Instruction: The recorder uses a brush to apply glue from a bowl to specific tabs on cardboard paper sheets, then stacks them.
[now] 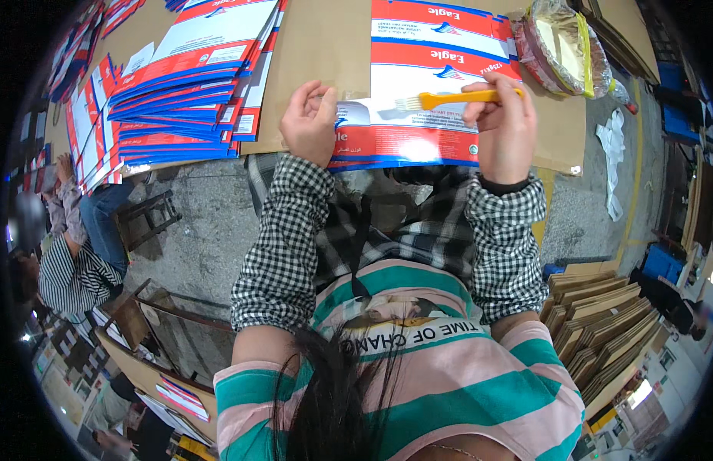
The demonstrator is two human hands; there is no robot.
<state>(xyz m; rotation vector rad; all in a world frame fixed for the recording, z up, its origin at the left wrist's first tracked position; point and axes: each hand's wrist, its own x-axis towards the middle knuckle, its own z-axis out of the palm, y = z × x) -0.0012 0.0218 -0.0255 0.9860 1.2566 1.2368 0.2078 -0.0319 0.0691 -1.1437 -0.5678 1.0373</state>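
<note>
My right hand (508,119) grips a brush with a yellow handle (460,97). Its pale bristles point left, over a printed red, white and blue carton sheet (418,142) lying in front of me. At the sheet's left side, a flap (355,114) rises beside my left hand (309,119). The fingers of that hand are closed at the flap's edge and appear to pinch it. Behind, another printed sheet (433,19) of the same colours lies flat on the brown table (318,46).
A plastic-lined tub (560,46) of cream-coloured paste stands at the far right. Stacked printed cartons (179,100) fill the table's left side. A seated person in a striped top (76,276) is at left. Flat brown cardboard (594,315) leans at right.
</note>
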